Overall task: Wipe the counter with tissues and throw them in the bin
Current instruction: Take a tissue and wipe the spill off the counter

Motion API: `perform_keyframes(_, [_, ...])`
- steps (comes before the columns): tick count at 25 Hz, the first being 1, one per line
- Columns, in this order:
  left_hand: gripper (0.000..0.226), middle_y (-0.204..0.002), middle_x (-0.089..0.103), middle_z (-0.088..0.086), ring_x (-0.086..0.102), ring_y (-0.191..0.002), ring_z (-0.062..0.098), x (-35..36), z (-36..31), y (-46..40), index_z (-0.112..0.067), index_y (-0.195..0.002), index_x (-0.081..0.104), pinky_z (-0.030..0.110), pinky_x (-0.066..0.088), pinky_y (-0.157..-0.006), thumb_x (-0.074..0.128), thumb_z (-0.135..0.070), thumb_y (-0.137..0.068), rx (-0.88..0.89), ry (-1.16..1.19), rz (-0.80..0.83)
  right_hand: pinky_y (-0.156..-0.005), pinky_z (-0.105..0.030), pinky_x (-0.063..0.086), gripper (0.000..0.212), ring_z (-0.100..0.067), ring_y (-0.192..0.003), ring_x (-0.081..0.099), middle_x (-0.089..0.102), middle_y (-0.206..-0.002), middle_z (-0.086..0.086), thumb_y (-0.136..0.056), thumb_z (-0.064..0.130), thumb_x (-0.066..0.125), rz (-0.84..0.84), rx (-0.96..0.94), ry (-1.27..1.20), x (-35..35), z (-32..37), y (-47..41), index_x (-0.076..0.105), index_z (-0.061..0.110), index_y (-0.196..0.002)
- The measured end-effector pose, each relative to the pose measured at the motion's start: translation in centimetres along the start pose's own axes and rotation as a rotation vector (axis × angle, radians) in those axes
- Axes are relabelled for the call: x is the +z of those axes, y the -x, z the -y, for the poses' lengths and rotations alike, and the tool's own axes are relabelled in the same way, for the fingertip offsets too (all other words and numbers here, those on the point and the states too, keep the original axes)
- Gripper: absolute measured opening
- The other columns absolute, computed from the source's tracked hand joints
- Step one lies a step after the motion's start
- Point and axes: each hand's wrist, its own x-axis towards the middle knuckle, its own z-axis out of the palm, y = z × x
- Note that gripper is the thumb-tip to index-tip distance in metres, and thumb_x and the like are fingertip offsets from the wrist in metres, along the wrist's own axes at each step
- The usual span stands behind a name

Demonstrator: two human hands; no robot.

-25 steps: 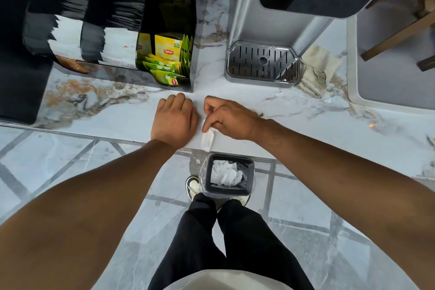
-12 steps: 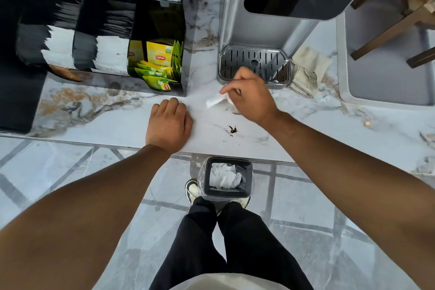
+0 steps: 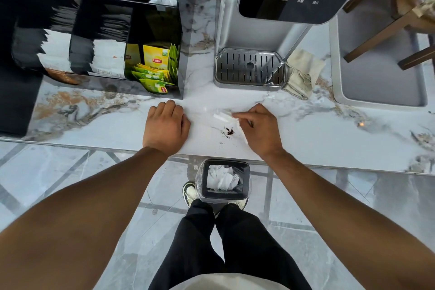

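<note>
Both hands are on the marble counter (image 3: 317,129): my left hand (image 3: 166,126) lies flat with the fingers loosely curled, holding nothing, while my right hand (image 3: 257,128) pinches a white tissue (image 3: 223,116) against the surface, just behind a small dark crumb spill (image 3: 229,131). How much of the tissue is bunched under the palm I cannot quite tell. It looks light, soft and easily torn, so I would keep it gripped by the gathered middle and drag with flat pressure. Below the counter edge, the lined bin (image 3: 224,179) sits on the floor, holding crumpled tissues already.
</note>
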Motion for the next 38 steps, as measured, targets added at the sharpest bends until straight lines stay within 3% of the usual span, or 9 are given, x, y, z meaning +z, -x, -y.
perform_keyframes(3, [0.024, -0.082, 0.052, 0.015, 0.048, -0.076, 0.035, 0.1, 0.0, 0.1, -0.003, -0.082, 0.055, 0.045, 0.038, -0.072, 0.043, -0.021, -0.092, -0.003, -0.003, 0.004, -0.076, -0.012, 0.039, 0.029, -0.019, -0.075, 0.061, 0.059, -0.094, -0.007, -0.088, 0.003, 0.058, -0.229, 0.227, 0.048, -0.9, -0.6, 0.8, 0.075, 0.016, -0.108])
perform_keyframes(7, [0.023, -0.081, 0.052, 0.015, 0.048, -0.076, 0.035, 0.2, 0.0, 0.1, -0.004, -0.082, 0.055, 0.044, 0.038, -0.071, 0.043, -0.02, -0.091, -0.002, -0.007, 0.001, -0.077, -0.026, 0.045, 0.029, -0.025, -0.083, 0.062, 0.06, -0.102, -0.009, -0.089, 0.005, 0.054, -0.267, 0.332, 0.104, 1.0, 1.2, 3.8, 0.069, 0.012, -0.112])
perform_keyframes(11, [0.023, -0.082, 0.052, 0.015, 0.047, -0.076, 0.035, 0.2, 0.1, 0.1, -0.004, -0.082, 0.055, 0.044, 0.039, -0.071, 0.043, -0.021, -0.091, -0.007, -0.005, 0.008, -0.073, -0.023, 0.043, 0.026, -0.021, -0.086, 0.062, 0.062, -0.106, -0.006, -0.089, 0.005, 0.054, -0.256, 0.36, 0.033, 4.3, 4.2, 5.9, 0.065, 0.012, -0.111])
perform_keyframes(15, [0.024, -0.081, 0.052, 0.014, 0.048, -0.076, 0.035, 0.1, 0.0, 0.2, -0.003, -0.082, 0.056, 0.044, 0.039, -0.071, 0.043, -0.021, -0.091, -0.011, 0.009, 0.004, -0.066, -0.014, 0.032, 0.029, -0.013, -0.07, 0.05, 0.064, -0.092, -0.012, -0.087, 0.002, 0.055, -0.388, 0.488, -0.086, 3.8, 4.4, 5.4, 0.067, 0.014, -0.11])
perform_keyframes(19, [0.024, -0.081, 0.052, 0.014, 0.048, -0.076, 0.035, 0.1, 0.0, 0.2, -0.004, -0.081, 0.056, 0.044, 0.039, -0.072, 0.043, -0.022, -0.091, -0.016, 0.011, 0.009, -0.066, -0.016, 0.032, 0.033, -0.023, -0.069, 0.053, 0.059, -0.092, -0.015, -0.089, 0.0, 0.053, -0.462, 0.577, -0.055, 2.0, 3.1, 4.2, 0.07, 0.016, -0.112])
perform_keyframes(25, [0.024, -0.081, 0.052, 0.014, 0.048, -0.076, 0.034, 0.3, 0.1, 0.1, -0.004, -0.082, 0.056, 0.044, 0.039, -0.071, 0.044, -0.022, -0.091, -0.008, 0.011, 0.002, -0.077, -0.025, 0.044, 0.032, -0.026, -0.085, 0.061, 0.062, -0.1, -0.011, -0.091, 0.006, 0.052, -0.319, 0.488, -0.012, 3.7, 5.3, 3.8, 0.067, 0.017, -0.117])
perform_keyframes(32, [0.023, -0.08, 0.051, 0.013, 0.047, -0.075, 0.033, 0.3, 0.1, 0.2, -0.005, -0.081, 0.056, 0.043, 0.038, -0.071, 0.044, -0.022, -0.09, -0.017, 0.01, -0.008, -0.079, -0.017, 0.044, 0.029, -0.024, -0.084, 0.064, 0.064, -0.099, -0.011, -0.09, 0.003, 0.054, -0.459, 0.564, -0.161, 3.8, 4.8, 3.4, 0.072, 0.016, -0.108])
perform_keyframes(34, [0.023, -0.08, 0.052, 0.013, 0.048, -0.075, 0.034, 0.3, 0.1, 0.1, -0.005, -0.081, 0.056, 0.043, 0.038, -0.071, 0.045, -0.022, -0.09, -0.015, 0.007, -0.006, -0.08, -0.014, 0.041, 0.031, -0.023, -0.083, 0.062, 0.058, -0.102, -0.011, -0.091, 0.0, 0.054, -0.388, 0.438, -0.059, 3.0, 4.0, 2.1, 0.071, 0.017, -0.11])
perform_keyframes(38, [0.023, -0.081, 0.052, 0.014, 0.048, -0.075, 0.034, 0.2, 0.2, 0.2, -0.005, -0.081, 0.056, 0.043, 0.039, -0.071, 0.045, -0.022, -0.09, -0.011, 0.007, -0.009, -0.087, -0.03, 0.05, 0.033, -0.023, -0.085, 0.058, 0.053, -0.097, -0.007, -0.089, -0.006, 0.055, -0.091, 0.081, 0.078, 2.2, 2.8, 0.0, 0.073, 0.016, -0.108])
